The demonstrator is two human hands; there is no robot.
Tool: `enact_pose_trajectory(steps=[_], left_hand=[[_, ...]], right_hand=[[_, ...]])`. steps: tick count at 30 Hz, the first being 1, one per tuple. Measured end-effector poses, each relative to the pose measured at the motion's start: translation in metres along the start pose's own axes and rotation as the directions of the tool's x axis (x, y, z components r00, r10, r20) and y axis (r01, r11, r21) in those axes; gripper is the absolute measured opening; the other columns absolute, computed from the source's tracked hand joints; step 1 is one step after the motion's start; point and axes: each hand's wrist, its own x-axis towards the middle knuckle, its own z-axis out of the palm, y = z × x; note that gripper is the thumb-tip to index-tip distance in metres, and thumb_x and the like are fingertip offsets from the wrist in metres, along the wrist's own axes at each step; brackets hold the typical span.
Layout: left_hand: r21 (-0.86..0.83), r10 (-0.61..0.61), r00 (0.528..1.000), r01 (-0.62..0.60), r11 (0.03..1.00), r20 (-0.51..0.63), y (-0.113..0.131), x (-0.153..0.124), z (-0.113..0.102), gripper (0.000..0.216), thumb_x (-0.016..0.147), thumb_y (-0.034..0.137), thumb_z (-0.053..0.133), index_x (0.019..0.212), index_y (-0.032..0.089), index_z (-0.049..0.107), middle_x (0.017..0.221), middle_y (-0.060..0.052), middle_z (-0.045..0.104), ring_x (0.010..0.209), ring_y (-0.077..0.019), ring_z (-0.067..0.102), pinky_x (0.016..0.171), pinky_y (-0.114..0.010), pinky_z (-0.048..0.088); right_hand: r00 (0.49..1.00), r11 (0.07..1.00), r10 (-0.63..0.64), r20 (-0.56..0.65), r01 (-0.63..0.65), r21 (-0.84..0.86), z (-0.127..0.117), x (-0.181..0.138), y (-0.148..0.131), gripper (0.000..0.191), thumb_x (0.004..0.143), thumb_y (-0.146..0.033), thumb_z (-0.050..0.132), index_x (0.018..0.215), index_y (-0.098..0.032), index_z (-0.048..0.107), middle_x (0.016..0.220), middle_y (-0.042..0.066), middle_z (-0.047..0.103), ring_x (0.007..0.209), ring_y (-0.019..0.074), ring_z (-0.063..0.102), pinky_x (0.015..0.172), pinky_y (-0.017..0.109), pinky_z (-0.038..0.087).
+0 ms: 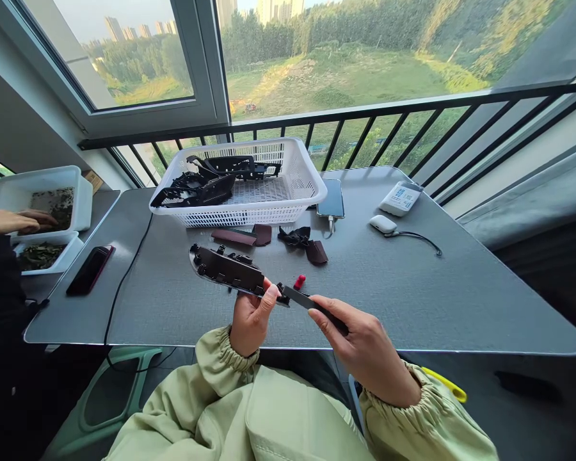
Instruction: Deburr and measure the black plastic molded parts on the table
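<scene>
My left hand [250, 318] is closed around the near end of a long dark plastic part [225, 267], holding it above the grey table [413, 288]. My right hand [365, 349] grips a thin dark tool [312, 303] whose tip meets the part's right end. A small red piece [299, 281] lies on the table just behind the tool. Both arms wear pale green sleeves.
A white basket [297, 186] of dark plastic parts stands at the back, with dark brown pieces [249, 235] before it. A phone [331, 200], a white box [400, 197] and a white charger [383, 223] lie right. Another person's hand [14, 221] rests at white bins [52, 192] on the left, near a dark phone [90, 269].
</scene>
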Motion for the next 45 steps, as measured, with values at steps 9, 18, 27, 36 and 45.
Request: enact_pose_trajectory(steps=[9,18,27,36,45], left_hand=[[-0.09,-0.038,0.999,0.04,0.995,0.017,-0.002,0.002,-0.001,0.031,0.075,0.048,0.071,0.072,0.019,0.061,0.072,0.0,0.057,0.072,-0.014,0.052,0.074,-0.027,0.042],[-0.424,-0.172,0.941,0.289,0.858,0.292,0.008,0.005,-0.004,0.034,0.064,0.038,0.081,0.079,0.018,0.057,0.068,0.001,0.055,0.066,-0.0144,0.053,0.069,-0.032,0.041],[-0.49,-0.267,0.923,0.374,0.787,0.277,0.008,0.005,-0.004,0.033,0.068,0.033,0.078,0.085,0.018,0.054,0.066,0.003,0.049,0.064,-0.0122,0.05,0.059,-0.028,0.04],[-0.494,-0.21,0.94,0.321,0.808,0.267,0.013,-0.002,-0.002,0.052,0.056,0.02,0.082,0.098,0.022,0.052,0.072,0.005,0.05,0.067,-0.0124,0.054,0.063,-0.029,0.042],[-0.545,-0.315,0.943,0.32,0.775,0.107,0.012,0.005,0.0,0.034,0.06,0.021,0.08,0.085,0.017,0.057,0.071,0.004,0.05,0.069,-0.0088,0.053,0.07,-0.024,0.045]], right_hand=[[0.995,0.981,0.099,0.001,-0.098,0.166,0.006,0.0,0.005,0.03,0.089,-0.04,0.053,0.099,-0.018,0.071,0.087,0.009,0.075,0.075,0.0213,0.069,0.066,0.03,0.053],[0.964,0.603,0.185,0.189,-0.263,0.753,0.026,0.005,-0.002,0.044,0.086,-0.054,0.057,0.105,-0.015,0.064,0.077,0.006,0.067,0.044,0.0069,0.03,0.039,0.023,0.024],[0.942,0.54,0.19,0.277,-0.336,0.772,0.031,0.003,-0.008,0.048,0.083,-0.057,0.059,0.101,-0.015,0.071,0.072,0.006,0.064,0.045,0.006,0.022,0.038,0.023,0.015],[0.953,0.632,0.213,0.215,-0.303,0.713,0.033,0.003,-0.014,0.052,0.084,-0.06,0.055,0.108,-0.017,0.072,0.056,0.001,0.054,0.042,0.0086,0.027,0.038,0.024,0.025],[0.983,0.782,0.169,0.066,-0.175,0.599,0.025,0.004,-0.011,0.044,0.088,-0.053,0.052,0.102,-0.016,0.07,0.064,0.003,0.061,0.05,0.0111,0.047,0.044,0.023,0.041]])
